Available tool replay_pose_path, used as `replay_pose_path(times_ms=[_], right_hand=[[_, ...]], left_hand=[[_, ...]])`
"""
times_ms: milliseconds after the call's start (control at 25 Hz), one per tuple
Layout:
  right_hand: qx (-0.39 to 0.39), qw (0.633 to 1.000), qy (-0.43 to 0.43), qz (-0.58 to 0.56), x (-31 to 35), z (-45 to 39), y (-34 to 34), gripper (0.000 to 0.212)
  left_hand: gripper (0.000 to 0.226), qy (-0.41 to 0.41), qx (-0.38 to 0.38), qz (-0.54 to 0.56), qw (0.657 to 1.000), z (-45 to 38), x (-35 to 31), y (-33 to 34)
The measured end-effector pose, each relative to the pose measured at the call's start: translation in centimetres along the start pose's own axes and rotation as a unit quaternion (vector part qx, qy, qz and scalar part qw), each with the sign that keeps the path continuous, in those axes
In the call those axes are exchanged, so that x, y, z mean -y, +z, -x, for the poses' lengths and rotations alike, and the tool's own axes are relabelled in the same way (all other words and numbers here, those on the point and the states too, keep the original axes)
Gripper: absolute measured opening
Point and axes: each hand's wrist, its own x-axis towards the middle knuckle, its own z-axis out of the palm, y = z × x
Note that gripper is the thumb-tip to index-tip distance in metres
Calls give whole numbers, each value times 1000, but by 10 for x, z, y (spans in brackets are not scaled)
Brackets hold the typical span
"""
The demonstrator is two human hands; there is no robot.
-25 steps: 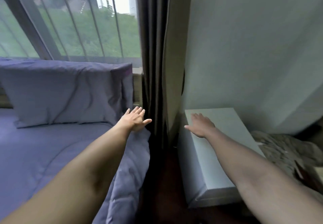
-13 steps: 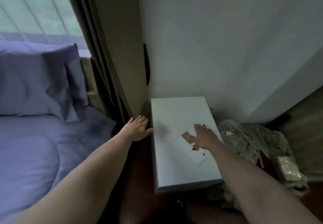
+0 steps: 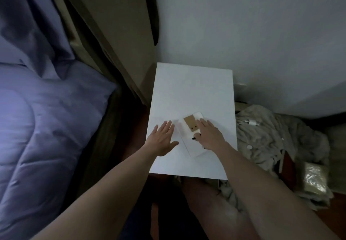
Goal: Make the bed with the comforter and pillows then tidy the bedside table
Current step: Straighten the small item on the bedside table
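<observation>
Lavender bedding, far left of the bedside table (image 3: 192, 89): one quilted comforter (image 3: 43, 127) spread flat over the mattress, one matching pillow (image 3: 28, 24) propped at its head, upper left of the table.

Curtain (image 3: 112, 33), brown, hanging between the bed and the table's left edge, reaching down beside the table's back left corner.

Bedside table, white, flat rectangular top, set against a pale wall (image 3: 243, 24). Serves as landmark for all entries.

Left hand (image 3: 162, 138), over the table's front left area, palm down, fingers straight and together, thumb spread, holding nothing. Whether it touches the top cannot be told.

White card (image 3: 189, 144), flat rectangle lying on the table's front half, tilted, just right of the left hand. A small brown tag (image 3: 190, 123) lies on its upper part, with two dark dots near its lower end. Small dark items (image 3: 194, 138) sit on the card below the tag; too small to identify.

Right hand (image 3: 210, 135), on the right side of the card, fingers extended flat, tips beside the brown tag, gripping nothing.

Beige crumpled blanket (image 3: 271, 136), on the floor just right of the table, carrying a white charger and cable (image 3: 251, 122).

Clear-wrapped packet (image 3: 315, 180), on the floor at far right, beyond the blanket.
</observation>
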Motion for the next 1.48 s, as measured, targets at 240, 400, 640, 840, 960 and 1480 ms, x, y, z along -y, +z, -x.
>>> replay_pose_path(times_ms=[240, 400, 640, 840, 960, 1480], right_hand=[[-55, 998, -38, -22, -9, -44, 21, 62], [-45, 997, -41, -48, -21, -61, 24, 68], [-53, 996, -34, -66, -25, -65, 23, 70], [-148, 986, -53, -63, -24, -57, 27, 60], [-169, 983, -58, -51, -23, -56, 27, 60], [-168, 948, 173, -206, -42, 14, 68, 46]], left_hand=[[84, -8, -22, 5, 1000, -52, -22, 36], [95, -37, -45, -31, 998, -67, -29, 54], [99, -51, -45, -40, 997, -68, -33, 59], [99, -56, -38, -37, 997, -68, -33, 60], [99, -54, -36, -37, 997, -69, -32, 61], [78, -38, -10, 114, 993, -1, -50, 95]])
